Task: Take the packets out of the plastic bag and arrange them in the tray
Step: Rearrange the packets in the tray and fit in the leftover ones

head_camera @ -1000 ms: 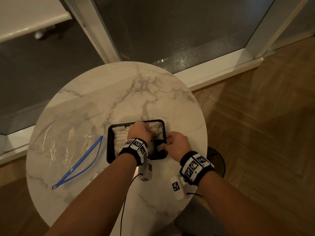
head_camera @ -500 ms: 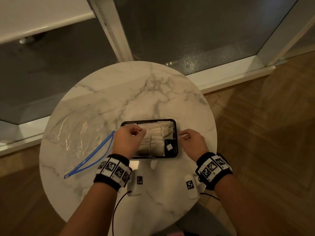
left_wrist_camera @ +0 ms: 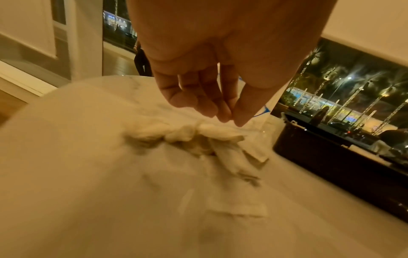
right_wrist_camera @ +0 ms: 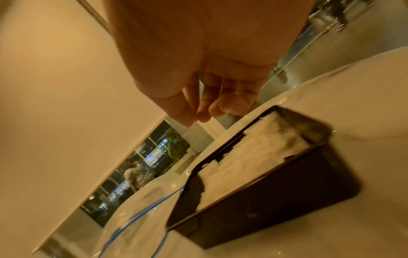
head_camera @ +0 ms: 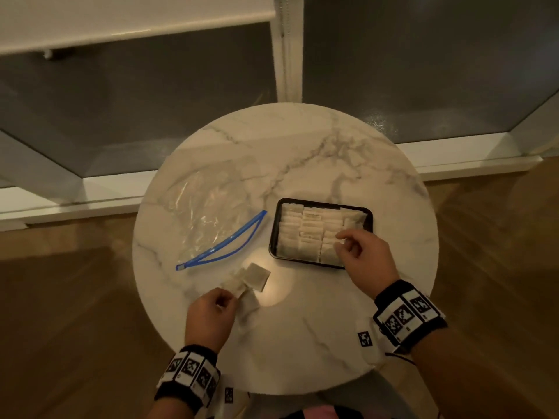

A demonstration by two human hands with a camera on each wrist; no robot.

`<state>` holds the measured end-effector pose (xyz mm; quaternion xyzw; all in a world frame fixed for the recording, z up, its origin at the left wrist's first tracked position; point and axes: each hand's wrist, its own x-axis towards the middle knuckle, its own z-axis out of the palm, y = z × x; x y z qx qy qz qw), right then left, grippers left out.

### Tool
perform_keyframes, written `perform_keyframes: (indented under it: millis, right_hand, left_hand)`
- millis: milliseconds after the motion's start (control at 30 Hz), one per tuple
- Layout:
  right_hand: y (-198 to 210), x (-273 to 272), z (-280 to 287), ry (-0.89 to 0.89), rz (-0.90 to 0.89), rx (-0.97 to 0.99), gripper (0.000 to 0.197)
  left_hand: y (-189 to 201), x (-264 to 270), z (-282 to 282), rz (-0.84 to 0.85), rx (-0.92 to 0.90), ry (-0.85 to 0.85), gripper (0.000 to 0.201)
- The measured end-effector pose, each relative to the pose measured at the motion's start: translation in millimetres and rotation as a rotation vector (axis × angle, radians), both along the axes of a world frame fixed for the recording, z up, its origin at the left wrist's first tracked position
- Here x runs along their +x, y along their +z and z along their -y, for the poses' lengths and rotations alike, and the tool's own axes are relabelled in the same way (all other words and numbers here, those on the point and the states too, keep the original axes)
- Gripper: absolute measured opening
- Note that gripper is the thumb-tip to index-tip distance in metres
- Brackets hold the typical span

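A black tray (head_camera: 273,234) on the right of the round marble table holds several white packets (head_camera: 305,234) in rows. Its dark wall (right_wrist_camera: 264,192) and packets (right_wrist_camera: 253,157) also show in the right wrist view. My right hand (head_camera: 340,241) hovers over the tray's near right corner, fingers loosely curled with nothing between them (right_wrist_camera: 194,120). A few loose packets (head_camera: 255,276) lie on the table in front of the tray. My left hand (head_camera: 230,297) pinches the near end of one; its fingertips (left_wrist_camera: 229,113) meet just over the pile (left_wrist_camera: 187,136). The clear plastic bag (head_camera: 208,219) lies flat, its blue zip open.
The table (head_camera: 302,152) is small, and its rim runs close to both wrists. Behind it stand a window frame and dark glass, with wooden floor on both sides. The bag (right_wrist_camera: 137,218) lies just left of the tray (left_wrist_camera: 331,165).
My left hand has left the tray and come back to the loose packets at the table's front. My right hand has moved from beside the tray to over its near right corner. The view has swung left.
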<state>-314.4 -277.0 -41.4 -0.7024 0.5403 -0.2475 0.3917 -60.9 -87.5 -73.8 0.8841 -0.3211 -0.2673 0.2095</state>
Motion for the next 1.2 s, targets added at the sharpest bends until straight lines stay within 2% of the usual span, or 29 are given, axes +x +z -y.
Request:
perform_keyframes:
  millis: [100, 267, 433, 500, 633, 700, 800, 967, 1033, 1133, 1200]
  right_hand:
    - [9, 38, -23, 0.122, 0.017, 0.085, 0.009]
    - [-8, 101, -74, 0.399, -0.242, 0.294, 0.015]
    - [-40, 143, -101, 0.297, -0.414, 0.253, 0.037]
    - [-48, 151, -106, 0.295, -0.453, 0.235, 0.044]
    - [-59, 158, -109, 0.415, -0.608, 0.103, 0.042]
    - [-62, 161, -108, 0.435, -0.660, 0.081, 0.039]
    - [-64, 165, -104, 0.442, -0.692, 0.052, 0.033]
    - [-61, 164, -98, 0.455, -0.753, 0.036, 0.023]
    - [-62, 158, -98, 0.459, -0.746, 0.031, 0.023]
    - [-63, 154, -101, 0.472, -0.707, 0.044, 0.029]
    - [-62, 153, -101, 0.498, -0.724, 0.049, 0.038]
  left_hand:
    - [-6, 19, -20, 0.051, 0.037, -0.019, 0.004]
    - [-15, 46, -41, 0.120, 0.011, -0.119, 0.014]
    - [-18, 58, -34, 0.077, -0.013, -0.276, 0.044]
    - [-20, 56, -27, 0.090, -0.013, -0.406, 0.050]
    - [-26, 44, -17, 0.201, 0.077, -0.692, 0.052]
    - [-30, 43, -17, 0.236, 0.112, -0.730, 0.048]
    - [-34, 44, -17, 0.244, 0.121, -0.694, 0.044]
    - [-38, 55, -14, 0.249, 0.081, -0.600, 0.026]
    - [-37, 59, -12, 0.215, 0.061, -0.548, 0.026]
    - [-25, 63, -7, 0.117, 0.006, -0.331, 0.026]
    - [-15, 67, -3, -0.054, -0.070, -0.086, 0.025]
